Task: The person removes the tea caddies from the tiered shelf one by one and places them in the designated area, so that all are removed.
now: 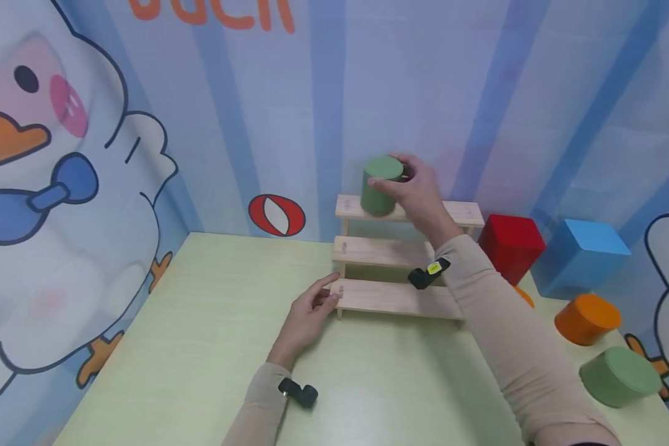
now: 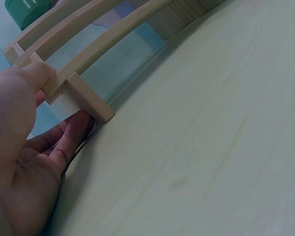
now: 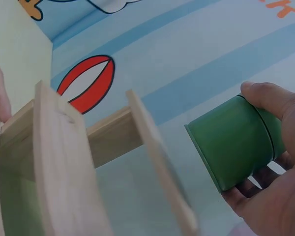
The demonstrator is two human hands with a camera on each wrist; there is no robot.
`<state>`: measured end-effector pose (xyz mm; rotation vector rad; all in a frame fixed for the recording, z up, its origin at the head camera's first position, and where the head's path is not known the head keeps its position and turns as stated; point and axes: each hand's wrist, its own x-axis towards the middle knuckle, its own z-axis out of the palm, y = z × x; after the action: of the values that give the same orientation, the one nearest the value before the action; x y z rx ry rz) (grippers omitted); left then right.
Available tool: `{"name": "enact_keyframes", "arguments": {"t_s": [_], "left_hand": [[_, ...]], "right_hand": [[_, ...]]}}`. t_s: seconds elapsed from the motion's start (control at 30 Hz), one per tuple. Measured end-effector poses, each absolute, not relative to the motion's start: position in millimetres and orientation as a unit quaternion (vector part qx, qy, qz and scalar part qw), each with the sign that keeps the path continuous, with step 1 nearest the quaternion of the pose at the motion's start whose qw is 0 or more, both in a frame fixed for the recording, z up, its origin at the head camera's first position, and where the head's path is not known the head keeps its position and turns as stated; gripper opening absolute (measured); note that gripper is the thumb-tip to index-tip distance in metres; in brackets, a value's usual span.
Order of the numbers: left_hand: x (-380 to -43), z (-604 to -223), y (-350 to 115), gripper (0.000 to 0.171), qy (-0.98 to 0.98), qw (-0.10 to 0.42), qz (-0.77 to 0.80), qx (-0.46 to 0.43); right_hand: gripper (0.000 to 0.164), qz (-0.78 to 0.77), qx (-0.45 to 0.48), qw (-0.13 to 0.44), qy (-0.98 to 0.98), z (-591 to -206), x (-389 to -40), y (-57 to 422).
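A wooden three-tier stand stands against the backdrop. My right hand grips a green cylindrical tin at the left part of the top tier. In the right wrist view, a narrow gap shows between the tin and the top board. My left hand holds the left end of the lowest tier. The left wrist view shows its thumb on the board's end and its curled fingers by the leg.
Right of the stand are a red block and a light blue block. Nearer lie an orange cylinder and another green tin. Part of another orange thing shows behind my right sleeve. A printed backdrop closes off the table.
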<state>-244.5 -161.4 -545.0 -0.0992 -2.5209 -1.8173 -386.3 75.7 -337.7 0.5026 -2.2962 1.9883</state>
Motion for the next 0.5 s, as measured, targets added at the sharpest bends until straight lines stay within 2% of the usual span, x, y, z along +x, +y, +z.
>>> {"name": "enact_keyframes", "arguments": {"t_s": [0.23,0.5], "left_hand": [[-248,-544,-169,0.046,-0.812,0.023,-0.582,-0.033],[-252,-548,-175,0.046,-0.814,0.02,-0.58,-0.031]], "right_hand": [[0.069,0.645,0.175,0.08,-0.739,-302,-375,83],[0.069,0.65,0.179,0.106,-0.731,-262,-355,98]]}}
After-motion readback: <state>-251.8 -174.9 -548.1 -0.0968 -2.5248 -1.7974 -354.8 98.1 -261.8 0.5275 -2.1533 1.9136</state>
